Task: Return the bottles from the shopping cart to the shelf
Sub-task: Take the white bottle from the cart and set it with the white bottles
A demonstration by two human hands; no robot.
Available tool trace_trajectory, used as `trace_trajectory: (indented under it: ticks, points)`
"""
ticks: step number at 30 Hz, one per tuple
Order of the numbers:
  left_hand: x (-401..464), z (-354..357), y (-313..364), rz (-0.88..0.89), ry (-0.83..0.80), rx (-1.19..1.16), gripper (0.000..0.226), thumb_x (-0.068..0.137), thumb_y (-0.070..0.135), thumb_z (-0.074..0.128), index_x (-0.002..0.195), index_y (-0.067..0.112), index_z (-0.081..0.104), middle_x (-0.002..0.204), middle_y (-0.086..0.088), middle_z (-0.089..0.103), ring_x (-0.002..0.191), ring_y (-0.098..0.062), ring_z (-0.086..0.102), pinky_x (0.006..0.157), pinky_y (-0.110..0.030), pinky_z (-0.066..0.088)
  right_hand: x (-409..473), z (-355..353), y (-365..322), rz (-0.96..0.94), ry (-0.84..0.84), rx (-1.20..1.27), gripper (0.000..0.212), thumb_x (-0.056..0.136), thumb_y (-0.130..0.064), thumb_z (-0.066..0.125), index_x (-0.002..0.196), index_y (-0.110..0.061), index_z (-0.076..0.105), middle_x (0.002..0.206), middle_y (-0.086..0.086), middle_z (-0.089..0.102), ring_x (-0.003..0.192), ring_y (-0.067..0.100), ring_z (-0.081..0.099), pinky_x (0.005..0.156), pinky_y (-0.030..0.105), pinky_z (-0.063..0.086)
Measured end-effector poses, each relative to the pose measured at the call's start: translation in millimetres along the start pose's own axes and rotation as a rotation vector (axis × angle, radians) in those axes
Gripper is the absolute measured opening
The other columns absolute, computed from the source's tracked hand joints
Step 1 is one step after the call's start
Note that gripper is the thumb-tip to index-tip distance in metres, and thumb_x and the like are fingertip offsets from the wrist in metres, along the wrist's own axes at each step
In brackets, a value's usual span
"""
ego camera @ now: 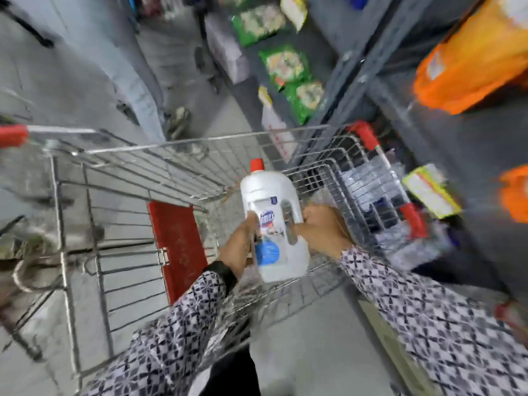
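A large white bottle [271, 201] with a red cap and a blue label is held upright above the wire shopping cart [120, 167]. My left hand [238, 247] grips its left side by the label. My right hand [323, 227] holds its handle on the right. Several more bottles [368, 195], clear and dark-capped, lie in the cart's right part under my right arm. The grey shelf [348, 72] stands to the right of the cart. The whole view is blurred by motion.
A red flap [177, 247] hangs inside the cart. Green packets [283, 67] and orange bags [471, 61] fill the shelf levels. A second cart's red handle [13, 135] shows at the left. Another person's shoe [180, 121] stands on the grey aisle floor beyond the cart.
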State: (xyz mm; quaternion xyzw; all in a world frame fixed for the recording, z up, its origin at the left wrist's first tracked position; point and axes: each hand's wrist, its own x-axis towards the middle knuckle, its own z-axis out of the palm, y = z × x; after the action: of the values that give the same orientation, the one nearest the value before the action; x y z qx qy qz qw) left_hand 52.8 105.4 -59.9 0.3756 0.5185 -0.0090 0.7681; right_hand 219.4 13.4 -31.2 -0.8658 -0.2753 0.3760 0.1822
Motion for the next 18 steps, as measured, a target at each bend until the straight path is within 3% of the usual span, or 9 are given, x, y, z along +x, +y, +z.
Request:
trace_trajectory:
  ticks: [2, 4, 5, 7, 9, 10, 12, 14, 18]
  points:
    - [-56, 41, 24, 0.090, -0.215, -0.079, 0.050, 0.105, 0.049, 0.041, 0.088, 0.034, 0.086, 0.089, 0.004, 0.084, 0.077, -0.009, 0.081, 0.064, -0.025, 0.063, -61, -54, 4, -0.034, 0.162, 0.047, 0.036, 0.062, -0.039, 0.080, 0.054, -0.008, 0.065, 0.050, 0.006, 0.057, 0.050, 0.015, 0.049, 0.048, 0.032, 0.039]
    - [-107, 84, 40, 0.228, -0.319, -0.034, 0.040, 0.106, 0.038, 0.043, 0.115, 0.024, 0.080, 0.110, -0.008, 0.082, 0.091, -0.017, 0.079, 0.077, -0.034, 0.065, -123, -103, 10, -0.079, 0.329, 0.122, 0.048, 0.072, -0.028, 0.083, 0.045, -0.011, 0.047, 0.045, 0.001, 0.039, 0.049, 0.013, 0.036, 0.049, 0.035, 0.028]
    - [-136, 106, 46, 0.310, -0.372, -0.001, 0.037, 0.107, 0.033, 0.044, 0.129, 0.019, 0.071, 0.119, -0.011, 0.079, 0.096, -0.019, 0.077, 0.082, -0.038, 0.064, -161, -128, 15, -0.083, 0.422, 0.159, 0.047, 0.075, -0.025, 0.081, 0.047, -0.009, 0.046, 0.047, 0.002, 0.038, 0.050, 0.015, 0.034, 0.050, 0.037, 0.027]
    - [-199, 155, 56, 0.455, -0.504, 0.042, 0.037, 0.105, 0.026, 0.047, 0.139, 0.016, 0.058, 0.114, -0.003, 0.080, 0.091, -0.016, 0.078, 0.076, -0.034, 0.065, -243, -177, 27, -0.099, 0.587, 0.248, 0.037, 0.080, -0.020, 0.082, 0.059, -0.004, 0.056, 0.053, 0.009, 0.049, 0.054, 0.023, 0.042, 0.053, 0.042, 0.036]
    - [-252, 198, 62, 0.574, -0.623, 0.081, 0.033, 0.103, 0.025, 0.051, 0.134, 0.020, 0.061, 0.109, 0.003, 0.081, 0.090, -0.014, 0.078, 0.074, -0.030, 0.064, -311, -213, 40, -0.166, 0.706, 0.368, 0.016, 0.086, -0.017, 0.083, 0.077, -0.009, 0.072, 0.070, 0.014, 0.072, 0.065, 0.035, 0.063, 0.063, 0.044, 0.051]
    - [-283, 217, 64, 0.633, -0.688, 0.102, 0.030, 0.104, 0.024, 0.051, 0.132, 0.022, 0.062, 0.111, 0.003, 0.080, 0.092, -0.013, 0.077, 0.078, -0.032, 0.063, -349, -229, 44, -0.201, 0.762, 0.435, 0.004, 0.088, -0.015, 0.082, 0.086, -0.017, 0.078, 0.078, 0.011, 0.078, 0.071, 0.033, 0.069, 0.068, 0.042, 0.056]
    - [-345, 259, 67, 0.742, -0.751, 0.146, 0.032, 0.107, 0.020, 0.048, 0.136, 0.020, 0.062, 0.123, -0.002, 0.077, 0.102, -0.016, 0.074, 0.091, -0.043, 0.060, -426, -257, 54, -0.294, 0.851, 0.542, 0.027, 0.089, -0.007, 0.079, 0.091, -0.033, 0.081, 0.088, 0.000, 0.083, 0.078, 0.019, 0.074, 0.072, 0.033, 0.058]
    - [-398, 294, 71, 0.845, -0.797, 0.196, 0.037, 0.107, 0.018, 0.048, 0.143, 0.017, 0.056, 0.137, -0.009, 0.070, 0.121, -0.025, 0.069, 0.107, -0.051, 0.054, -490, -282, 61, -0.370, 0.926, 0.583, 0.040, 0.088, 0.001, 0.078, 0.092, -0.039, 0.081, 0.093, -0.007, 0.084, 0.082, 0.010, 0.076, 0.069, 0.024, 0.061]
    - [-488, 341, 65, 1.016, -1.014, 0.298, 0.041, 0.107, 0.017, 0.050, 0.147, 0.023, 0.053, 0.145, -0.002, 0.065, 0.137, -0.026, 0.060, 0.113, -0.050, 0.047, -595, -306, 75, -0.497, 1.139, 0.630, 0.049, 0.085, 0.006, 0.079, 0.095, -0.042, 0.080, 0.093, -0.010, 0.083, 0.078, 0.002, 0.075, 0.067, 0.018, 0.059]
